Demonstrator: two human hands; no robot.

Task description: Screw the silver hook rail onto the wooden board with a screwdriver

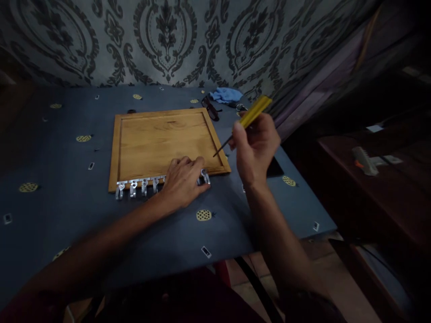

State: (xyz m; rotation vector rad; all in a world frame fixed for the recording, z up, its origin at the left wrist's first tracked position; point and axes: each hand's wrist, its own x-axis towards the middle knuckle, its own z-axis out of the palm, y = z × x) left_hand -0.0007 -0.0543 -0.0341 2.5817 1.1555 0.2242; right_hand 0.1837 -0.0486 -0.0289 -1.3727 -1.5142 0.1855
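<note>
A framed wooden board [164, 139] lies flat on the blue tablecloth. Along its near edge runs a metal hook rail [144, 184] with several silver hooks hanging over the side. My left hand [185, 179] is closed over the right part of this rail, fingers curled on the board's edge and covering some hooks. My right hand [256, 143] grips a screwdriver [255, 112] by its yellow handle. The thin shaft slants down to the left, its tip above the right side of the board and apart from the rail.
Sunglasses [211, 108] and a blue cloth [226, 94] lie behind the board's right corner, with keys beside them. A flat black object [275, 168] is partly hidden behind my right wrist. A grey tool [364, 161] rests on the dark surface to the right. Patterned wallpaper rises behind the table.
</note>
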